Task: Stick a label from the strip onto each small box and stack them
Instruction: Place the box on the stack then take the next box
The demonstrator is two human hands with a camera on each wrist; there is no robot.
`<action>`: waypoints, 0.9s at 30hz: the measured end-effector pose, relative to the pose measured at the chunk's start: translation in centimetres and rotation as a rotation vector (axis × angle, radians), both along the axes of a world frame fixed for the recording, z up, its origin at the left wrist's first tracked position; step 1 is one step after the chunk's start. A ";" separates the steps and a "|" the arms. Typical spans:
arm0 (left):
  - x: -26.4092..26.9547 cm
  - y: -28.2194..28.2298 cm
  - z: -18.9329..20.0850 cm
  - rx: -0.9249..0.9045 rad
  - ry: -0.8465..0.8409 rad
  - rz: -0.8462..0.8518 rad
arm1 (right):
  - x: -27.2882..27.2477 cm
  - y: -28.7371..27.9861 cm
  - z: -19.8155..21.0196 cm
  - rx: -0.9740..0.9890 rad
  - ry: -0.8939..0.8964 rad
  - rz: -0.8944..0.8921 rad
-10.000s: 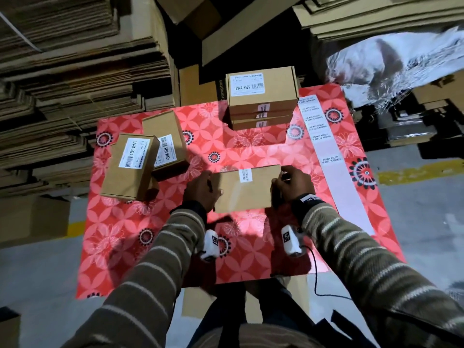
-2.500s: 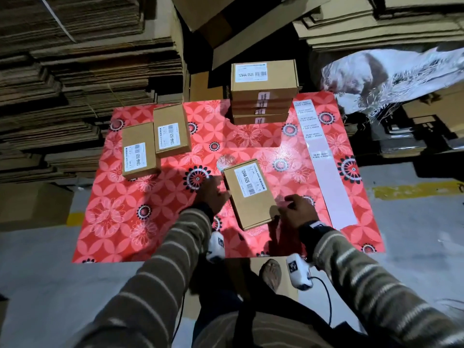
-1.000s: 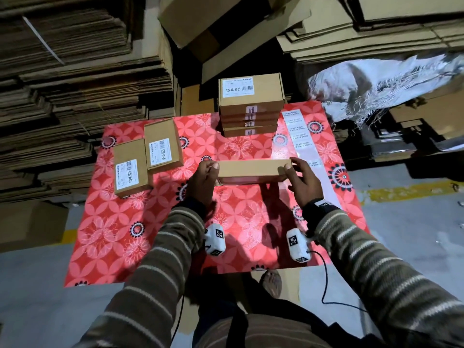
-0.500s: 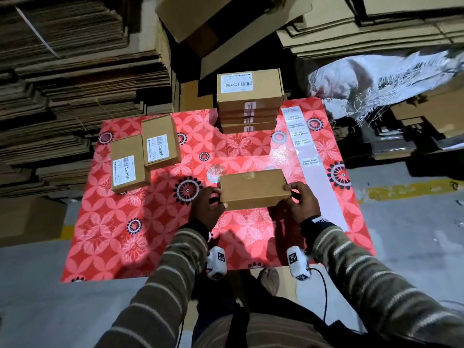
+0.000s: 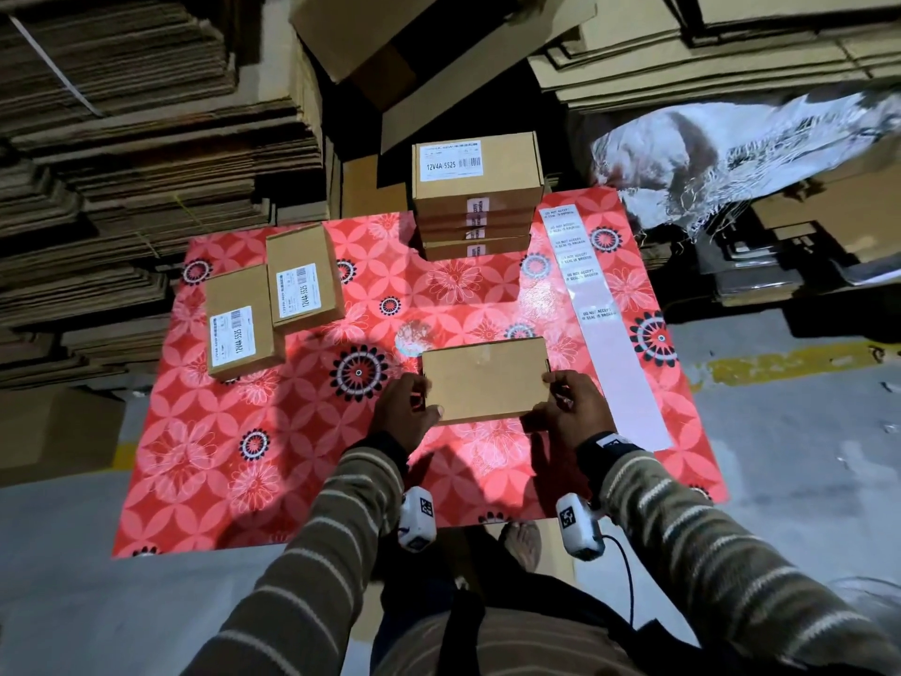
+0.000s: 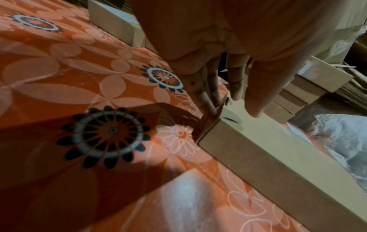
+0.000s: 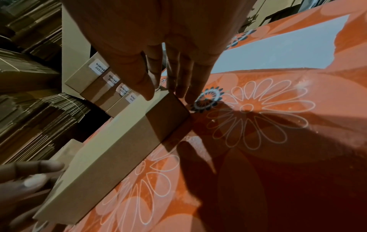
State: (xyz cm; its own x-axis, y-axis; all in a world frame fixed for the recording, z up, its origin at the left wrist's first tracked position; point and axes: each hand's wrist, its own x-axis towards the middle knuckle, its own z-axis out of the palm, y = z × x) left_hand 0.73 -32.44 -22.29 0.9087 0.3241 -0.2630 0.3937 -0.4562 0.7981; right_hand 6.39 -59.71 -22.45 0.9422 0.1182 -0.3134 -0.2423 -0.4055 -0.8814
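Observation:
A small brown box (image 5: 485, 380) lies flat, plain face up, at or just above the red flowered cloth (image 5: 273, 456), near its front middle. My left hand (image 5: 407, 412) grips its left end, thumb on top and fingers down the side (image 6: 210, 100). My right hand (image 5: 570, 407) grips the right end the same way (image 7: 166, 95). The white label strip (image 5: 590, 295) lies to the right of the box. A stack of several labelled boxes (image 5: 475, 197) stands at the back.
Two more boxes (image 5: 241, 322) (image 5: 302, 278) with barcode labels lie flat at the left of the cloth. Piles of flattened cardboard (image 5: 122, 139) wall in the back and left. Grey floor (image 5: 804, 456) surrounds the cloth.
A second ago the box was held up on its edge between both hands; it has been tipped flat with its plain face up and brought slightly nearer to me.

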 end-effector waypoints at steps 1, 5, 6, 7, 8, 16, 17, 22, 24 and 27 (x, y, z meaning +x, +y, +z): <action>0.6 0.0 0.2 0.003 -0.004 0.003 | 0.0 0.2 0.7 0.005 0.000 -0.027; 2.7 0.2 0.6 0.058 0.053 -0.011 | 1.5 0.2 1.8 -0.165 -0.048 -0.004; 3.0 0.3 0.5 0.091 0.086 -0.013 | 1.9 0.2 1.9 -0.189 -0.036 0.022; 3.3 0.3 0.5 0.125 0.110 -0.018 | 2.3 0.3 2.1 -0.213 -0.034 0.046; 3.4 0.2 0.5 0.152 0.131 -0.025 | 2.7 0.3 2.3 -0.233 -0.031 0.072; 5.0 0.1 0.9 0.203 0.151 -0.088 | 1.2 0.7 2.9 -0.231 0.070 0.093; 5.5 0.3 1.0 0.209 0.157 -0.108 | 0.5 0.8 3.1 -0.226 0.091 0.099; 8.1 0.7 1.6 0.230 0.153 -0.190 | -2.2 1.6 1.6 -0.211 0.133 0.162; 9.0 1.0 1.7 0.223 0.137 -0.217 | -2.4 1.8 1.6 -0.233 0.119 0.219; 9.4 1.0 1.9 0.238 0.147 -0.238 | -1.9 1.3 2.0 -0.272 0.115 0.249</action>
State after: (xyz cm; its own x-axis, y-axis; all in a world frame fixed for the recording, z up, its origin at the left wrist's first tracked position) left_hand 10.15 -31.47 -20.37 0.9243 0.1758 -0.3389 0.3565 -0.7149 0.6015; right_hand 4.48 -58.37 -20.44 0.8521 0.2372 -0.4665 -0.1973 -0.6799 -0.7062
